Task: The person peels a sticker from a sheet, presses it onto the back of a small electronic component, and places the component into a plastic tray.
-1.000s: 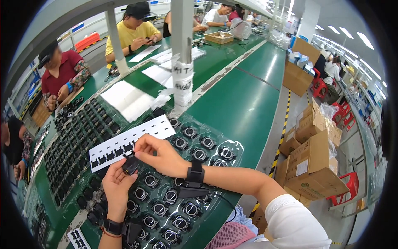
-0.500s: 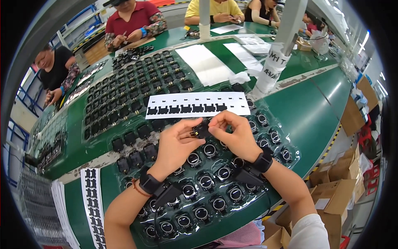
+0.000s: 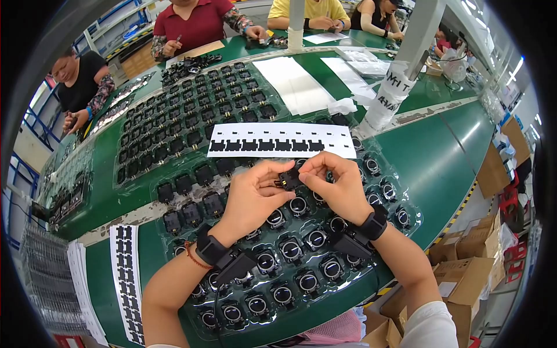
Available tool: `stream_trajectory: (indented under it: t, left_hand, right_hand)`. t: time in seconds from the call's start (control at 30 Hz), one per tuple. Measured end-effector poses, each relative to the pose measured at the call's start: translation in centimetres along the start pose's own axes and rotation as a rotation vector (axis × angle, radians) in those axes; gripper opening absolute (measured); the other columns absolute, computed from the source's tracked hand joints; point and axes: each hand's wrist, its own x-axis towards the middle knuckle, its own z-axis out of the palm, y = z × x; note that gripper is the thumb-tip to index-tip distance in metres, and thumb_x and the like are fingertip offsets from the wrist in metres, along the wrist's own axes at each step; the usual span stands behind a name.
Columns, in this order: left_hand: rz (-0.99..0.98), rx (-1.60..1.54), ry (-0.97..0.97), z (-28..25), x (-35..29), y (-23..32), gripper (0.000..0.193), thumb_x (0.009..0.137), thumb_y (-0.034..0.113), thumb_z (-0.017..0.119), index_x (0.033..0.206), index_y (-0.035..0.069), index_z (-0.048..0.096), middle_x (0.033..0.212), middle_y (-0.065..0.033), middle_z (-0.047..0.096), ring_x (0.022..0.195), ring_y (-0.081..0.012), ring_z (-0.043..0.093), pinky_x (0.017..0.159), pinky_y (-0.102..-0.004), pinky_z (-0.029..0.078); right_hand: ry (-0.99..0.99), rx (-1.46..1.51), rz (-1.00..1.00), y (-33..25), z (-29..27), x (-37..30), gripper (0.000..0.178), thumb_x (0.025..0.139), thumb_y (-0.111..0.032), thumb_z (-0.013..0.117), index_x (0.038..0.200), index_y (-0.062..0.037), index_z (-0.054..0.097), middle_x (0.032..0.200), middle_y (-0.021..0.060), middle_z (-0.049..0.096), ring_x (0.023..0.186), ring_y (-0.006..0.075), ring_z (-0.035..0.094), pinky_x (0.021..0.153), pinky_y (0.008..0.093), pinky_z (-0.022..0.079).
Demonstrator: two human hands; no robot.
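Note:
Between my two hands is a small black part with gold contacts (image 3: 288, 179), held over a clear plastic tray (image 3: 415, 211). My left hand (image 3: 255, 194) pinches it between thumb and fingers. The thumb and forefinger of my right hand (image 3: 333, 180) are closed together at its right edge; whatever may be between those fingertips is too small to make out. Just beyond my hands lies a white sheet of black die-cut stickers (image 3: 281, 145), its right end bare of the large shapes. Round-lensed black parts (image 3: 291, 249) fill the near side of the tray, and square black ones (image 3: 191, 213) its left side.
Another tray of black parts (image 3: 194, 110) lies beyond, beside white sheets (image 3: 301, 87). A taped post (image 3: 389, 95) stands at the right. A second sticker strip (image 3: 126, 278) and stacked trays (image 3: 49, 284) are at the left. Cardboard boxes (image 3: 470, 278) stand right. Co-workers sit opposite.
The view has shifted slightly. Both hands keep the black part between them, with the right fingertips still at its edge. Across the table, a co-worker in red has reached a hand to the right.

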Motion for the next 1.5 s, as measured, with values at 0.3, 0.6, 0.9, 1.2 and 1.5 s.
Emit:
stream_trajectory:
  t: [0.3, 0.6, 0.9, 1.2, 1.5]
  left_hand:
    - [-0.010, -0.147, 0.108, -0.7, 0.1, -0.5, 0.031, 0.077, -0.009, 0.059, 0.107, -0.003, 0.054, 0.102, -0.0115, 0.060, 0.088, -0.0134, 0.060, 0.076, -0.0252, 0.053]
    - [-0.012, -0.198, 0.137, -0.2, 0.3, -0.4, 0.015, 0.078, -0.008, 0.057, 0.089, -0.002, 0.049, 0.089, -0.0085, 0.057, 0.075, -0.0121, 0.060, 0.061, -0.0219, 0.052]
    - [0.042, 0.135, 0.035, -1.1, 2.6, -0.2, 0.017, 0.076, -0.002, 0.061, 0.093, 0.000, 0.059, 0.089, -0.0029, 0.056, 0.070, -0.0091, 0.058, 0.066, -0.0216, 0.047]
    - [0.175, 0.920, 0.016, -0.6, 3.9, 0.8, 0.020, 0.066, 0.003, 0.071, 0.084, 0.003, 0.063, 0.084, -0.0082, 0.053, 0.060, -0.0157, 0.059, 0.057, -0.0251, 0.047]
    - [0.178, 1.039, -0.039, -0.8, 5.3, -0.3, 0.013, 0.066, 0.006, 0.071, 0.075, 0.000, 0.064, 0.070, -0.0106, 0.058, 0.063, -0.0214, 0.059, 0.060, -0.0306, 0.048]
  right_hand:
    - [-0.050, 0.097, 0.092, -1.0, 0.4, -0.1, 0.024, 0.084, -0.002, 0.058, 0.107, 0.0019, 0.060, 0.083, 0.0078, 0.067, 0.055, 0.0078, 0.056, 0.057, 0.0182, 0.046]
    - [0.103, -0.434, -0.101, 2.1, -1.7, 1.0, 0.051, 0.078, -0.006, 0.060, 0.125, -0.0031, 0.041, 0.125, 0.0149, 0.049, 0.114, 0.0280, 0.048, 0.094, 0.0356, 0.038]
    - [0.066, -0.848, -0.085, 2.8, -0.9, 0.9, 0.038, 0.073, -0.018, 0.067, 0.108, -0.0079, 0.056, 0.104, 0.0069, 0.057, 0.098, 0.0256, 0.049, 0.085, 0.0379, 0.031]
    - [0.292, -0.897, -0.090, 5.1, -0.7, 1.2, 0.049, 0.070, -0.023, 0.070, 0.113, -0.0062, 0.052, 0.123, 0.0151, 0.043, 0.109, 0.0325, 0.040, 0.090, 0.0432, 0.029]
    - [0.280, -0.988, -0.018, 4.8, -2.4, 1.3, 0.041, 0.073, -0.021, 0.066, 0.111, -0.0079, 0.055, 0.110, 0.0107, 0.055, 0.100, 0.0267, 0.049, 0.090, 0.0437, 0.028]
